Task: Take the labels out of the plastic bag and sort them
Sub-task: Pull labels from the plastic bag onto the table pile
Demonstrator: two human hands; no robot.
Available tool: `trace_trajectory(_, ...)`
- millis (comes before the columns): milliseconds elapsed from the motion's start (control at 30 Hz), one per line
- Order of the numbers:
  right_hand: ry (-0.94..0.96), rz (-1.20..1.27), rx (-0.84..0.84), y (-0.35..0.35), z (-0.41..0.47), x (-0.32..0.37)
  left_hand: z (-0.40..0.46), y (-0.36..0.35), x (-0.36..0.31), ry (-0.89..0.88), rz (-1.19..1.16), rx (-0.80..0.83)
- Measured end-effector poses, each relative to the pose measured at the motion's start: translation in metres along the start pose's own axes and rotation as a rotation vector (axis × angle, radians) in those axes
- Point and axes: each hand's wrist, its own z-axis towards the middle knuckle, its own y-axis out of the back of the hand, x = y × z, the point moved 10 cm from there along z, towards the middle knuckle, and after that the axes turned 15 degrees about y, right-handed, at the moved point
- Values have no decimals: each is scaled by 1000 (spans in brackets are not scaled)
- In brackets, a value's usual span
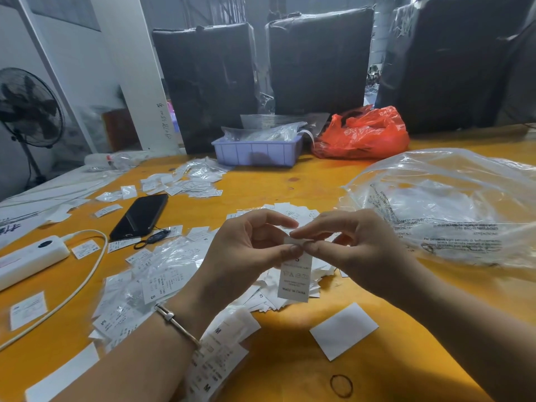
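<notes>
right now both hands meet over the middle of the yellow table [304,181]. the left hand [249,250] and the right hand [345,242] each pinch the top edge of one white label [295,280] between thumb and forefinger, fingertips nearly touching, the other fingers loosely curled. the label hangs down from the pinch, printed side toward the camera, with an s near the top and "made in china" at the bottom. a thin bracelet [174,320] sits on the left wrist.

just under the hands lies a loose heap of labels [272,300], and more spread left in a mess of small clear sleeves and labels [150,280] marked s and m. a short stack marked m [220,355] lies by the left forearm. to the right, the big clear plastic bag [446,204] lies crumpled on the table, near the right hand but apart from it.

farther out: a black phone [140,216], a white power bank [26,256] with its cable, a blank white slip [343,330], a rubber band [341,385], a lilac tray [258,152] and a red bag [362,133] at the far edge.
</notes>
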Motion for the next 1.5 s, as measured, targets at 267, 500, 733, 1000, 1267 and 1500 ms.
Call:
trace_trajectory(267,-62,104,-27,3,-2,-10,0,6,-2,-37,43,-40)
trace_trajectory(500,-49,116,-77,7,-3,-21,4,10,-3,-33,215,-74)
trace_trajectory(733,-112,-393,239,0,-2,-50,14,74,11,117,551,-422)
trace_trajectory(1000,-120,-476,328,-7,-5,-63,14,114,43,485,1010,-510)
trace_trajectory(1267,-78,-481,445,-16,-5,-56,10,116,45,527,1047,-519)
trace_trajectory(1500,-42,-451,435,-16,-5,-53,8,114,37,464,988,-574)
